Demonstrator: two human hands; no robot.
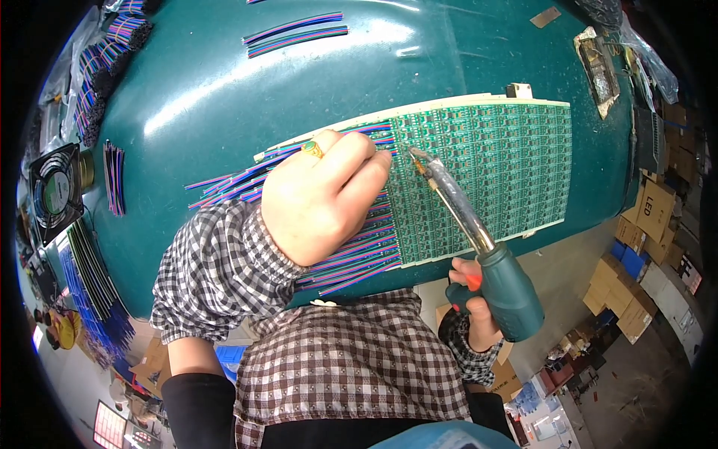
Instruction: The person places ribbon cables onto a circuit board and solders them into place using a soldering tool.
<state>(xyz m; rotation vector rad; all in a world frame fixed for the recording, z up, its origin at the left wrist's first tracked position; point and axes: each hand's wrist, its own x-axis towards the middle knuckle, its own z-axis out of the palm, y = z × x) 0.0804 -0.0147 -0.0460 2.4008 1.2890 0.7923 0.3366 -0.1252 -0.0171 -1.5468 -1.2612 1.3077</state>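
Note:
A wide panel of small green circuit boards (486,165) lies on the table, with multicoloured ribbon wires (351,266) lined up along its left edge. My left hand (318,198), wearing a ring, is closed over that edge, fingertips pinched at the wire ends; the hand hides part of the wire it holds. In my right hand (482,318) is a green soldering gun (512,292) with a red trigger. Its long metal barrel slants up and left over the panel. The tip is close to my left fingertips, near the wire row; whether it touches a board I cannot tell.
The green tabletop (202,82) carries loose wire bundles (295,34) at the far side and another bundle (114,178) at left. A black fan (56,193) stands at the left edge. A worn soldering tray (596,71) sits far right. Cardboard boxes (621,295) are beyond the table.

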